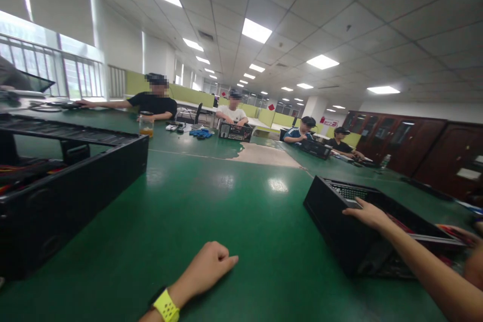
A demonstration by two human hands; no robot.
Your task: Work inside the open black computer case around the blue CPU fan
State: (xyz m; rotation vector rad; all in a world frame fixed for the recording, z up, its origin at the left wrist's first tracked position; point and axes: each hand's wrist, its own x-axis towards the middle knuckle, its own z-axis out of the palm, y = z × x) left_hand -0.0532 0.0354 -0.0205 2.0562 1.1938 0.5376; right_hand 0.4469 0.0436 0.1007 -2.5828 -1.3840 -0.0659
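My left hand [206, 265] rests on the green tabletop [241, 206], near the bottom middle of the view. Its fingers are curled in loosely, the thumb side points right, and nothing shows in it. A yellow watch strap [166, 306] circles that wrist. My right hand is out of view. To the left stands a large open black computer case [94, 181] with red and yellow cables inside; my left hand is apart from it. Another open black computer case [332, 226] is on the right. A co-worker's hand [368, 215] grips its edge, and their other hand [462, 234] is at red cables.
Across the table, several people sit, one behind an open computer case [236, 132] and one at a dark case [317, 148]. A cup of amber drink [146, 126], blue gloves [200, 133] and a clear bottle [385, 162] stand or lie farther off. A pale patch [266, 153] marks the tabletop.
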